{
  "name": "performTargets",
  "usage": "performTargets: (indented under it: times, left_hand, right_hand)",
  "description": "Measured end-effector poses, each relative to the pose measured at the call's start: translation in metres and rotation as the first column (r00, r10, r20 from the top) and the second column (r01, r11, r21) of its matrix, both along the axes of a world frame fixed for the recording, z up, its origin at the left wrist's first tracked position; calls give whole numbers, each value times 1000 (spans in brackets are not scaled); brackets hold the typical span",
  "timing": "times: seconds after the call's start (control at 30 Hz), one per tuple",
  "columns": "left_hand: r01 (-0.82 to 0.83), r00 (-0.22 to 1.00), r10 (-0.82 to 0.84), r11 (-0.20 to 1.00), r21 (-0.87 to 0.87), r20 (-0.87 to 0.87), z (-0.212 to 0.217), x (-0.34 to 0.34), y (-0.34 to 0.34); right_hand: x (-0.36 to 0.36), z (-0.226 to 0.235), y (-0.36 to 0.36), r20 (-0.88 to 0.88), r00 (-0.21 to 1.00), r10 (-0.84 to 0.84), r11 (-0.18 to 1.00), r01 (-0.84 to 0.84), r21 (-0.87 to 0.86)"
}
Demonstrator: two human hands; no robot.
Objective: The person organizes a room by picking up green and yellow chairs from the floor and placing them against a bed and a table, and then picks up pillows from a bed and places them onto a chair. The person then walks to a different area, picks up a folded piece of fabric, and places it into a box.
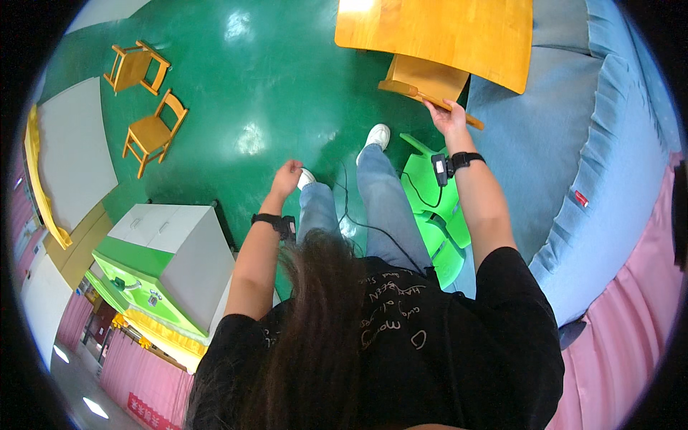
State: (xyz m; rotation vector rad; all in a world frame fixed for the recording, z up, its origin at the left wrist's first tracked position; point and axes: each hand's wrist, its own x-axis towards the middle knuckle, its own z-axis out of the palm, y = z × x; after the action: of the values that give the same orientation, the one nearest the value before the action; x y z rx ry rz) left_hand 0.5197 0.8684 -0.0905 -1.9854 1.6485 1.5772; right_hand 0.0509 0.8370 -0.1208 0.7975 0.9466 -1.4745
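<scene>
Right hand point(449, 118) grasping the back rail of a chair point(431, 74), whose seat lies partly beneath the table point(444, 29). Left hand point(288, 176) — fingers curled, though whether it grips anything cannot be told — hangs beside the left shoe point(307, 178) in view. A green chair point(448, 261) stands beside the right leg point(387, 201).
</scene>
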Motion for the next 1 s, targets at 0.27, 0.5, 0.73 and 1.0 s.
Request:
performTargets:
  times: [0.27, 0.5, 0.73, 1.0]
  left_hand:
    - [-46, 998, 56, 969, 242, -36, 0, -23, 22]
    - [-1, 1000, 1, 984, 180, 0, 2, -35, 23]
    - [45, 999, -42, 990, 135, -27, 13, -71, -7]
    - [95, 994, -104, 978, 186, 36, 21, -87, -15]
  right_hand:
    - [-62, -46, -44, -98, 994, 47, 998, -43, 41]
    - [-64, -67, -59, -108, 987, 119, 992, -113, 54]
    - [-86, -93, -47, -37, 999, -15, 1000, 16, 5]
    - [-86, -68, -48, -106, 992, -64, 991, 50, -128]
